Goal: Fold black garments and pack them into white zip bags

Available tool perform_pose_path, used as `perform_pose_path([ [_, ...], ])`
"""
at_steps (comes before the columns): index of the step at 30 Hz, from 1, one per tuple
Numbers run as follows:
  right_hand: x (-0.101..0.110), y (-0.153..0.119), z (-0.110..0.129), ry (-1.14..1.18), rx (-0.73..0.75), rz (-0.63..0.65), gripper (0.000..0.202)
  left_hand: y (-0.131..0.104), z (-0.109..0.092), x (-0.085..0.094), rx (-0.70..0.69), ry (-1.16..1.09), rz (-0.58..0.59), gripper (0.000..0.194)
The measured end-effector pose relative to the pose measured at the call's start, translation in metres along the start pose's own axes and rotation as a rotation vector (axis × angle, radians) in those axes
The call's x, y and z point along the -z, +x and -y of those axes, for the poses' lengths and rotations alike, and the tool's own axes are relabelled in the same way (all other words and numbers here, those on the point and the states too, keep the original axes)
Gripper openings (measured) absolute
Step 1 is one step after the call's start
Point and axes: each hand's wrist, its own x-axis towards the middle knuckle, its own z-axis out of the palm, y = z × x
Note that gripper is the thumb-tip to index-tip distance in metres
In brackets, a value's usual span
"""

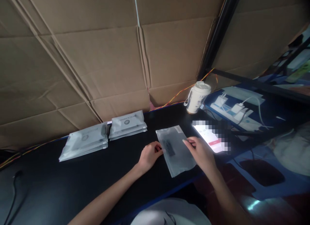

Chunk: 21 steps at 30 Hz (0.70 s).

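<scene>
A frosted zip bag (178, 154) with a dark printed patch and a small pale label near its top edge lies tilted over the black table in front of me. My left hand (149, 156) has its fingers curled in at the bag's left edge, gripping it there. At the right edge my right hand (200, 154) pinches the bag, thumb on the upper face and the other fingers bent beside it. What is inside the bag is too blurred to make out. To the left, filled frosted bags lie in two stacks, a left stack (84, 141) and a right stack (128, 124).
A lit phone (208, 137) lies just right of the bag. Behind it stands a lidded paper cup (198, 97). Power strips with white chargers (238, 110) are at the right. Cardboard sheets (108, 57) wall off the back of the black table (101, 176). A blue stool (266, 183) is below right.
</scene>
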Motion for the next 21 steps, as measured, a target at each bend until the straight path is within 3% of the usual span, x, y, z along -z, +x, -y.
perform_pose_path([
  [6, -0.017, 0.025, 0.002, 0.044, -0.159, 0.077, 0.045, -0.007, -0.014, -0.004, 0.047, 0.124, 0.028, 0.034],
  [11, -0.019, 0.024, 0.014, 0.109, -0.126, 0.115, 0.054, -0.011, -0.022, -0.008, 0.082, 0.082, 0.116, 0.047],
  [17, -0.018, 0.021, 0.008, 0.055, -0.073, 0.065, 0.052, -0.009, -0.013, -0.015, 0.093, -0.033, 0.126, 0.038],
  [21, -0.015, 0.029, -0.006, -0.063, -0.062, -0.028, 0.048, -0.012, 0.001, -0.001, 0.137, -0.049, 0.086, 0.035],
])
